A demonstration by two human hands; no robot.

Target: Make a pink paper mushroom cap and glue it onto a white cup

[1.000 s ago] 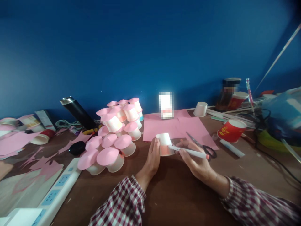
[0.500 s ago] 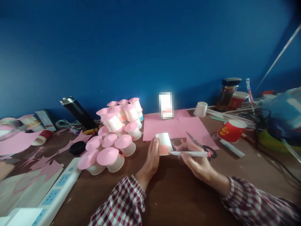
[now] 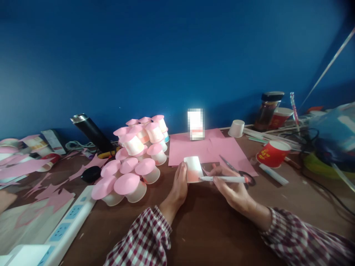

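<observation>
My left hand is closed on the side of a white paper cup, which stands upside down with an orange band coloured round its lower part. In my right hand is a white marker with an orange end, held nearly level. Its tip meets the cup near the rim, at the right edge of the orange band. Behind my right hand lie scissors with dark handles, partly covered by the hand. Pink paper sheets are spread behind the cup.
Several cups with pink cone tops cluster at left, beside a power strip and a tilted black flask. At right are a red cup, a white cup and a capped marker. Another person's hand shows at far left.
The marker has shifted slightly left along the cup's lower edge. At far left, the pink sheet near the other person's hand has moved. My left hand and the cup look unchanged.
</observation>
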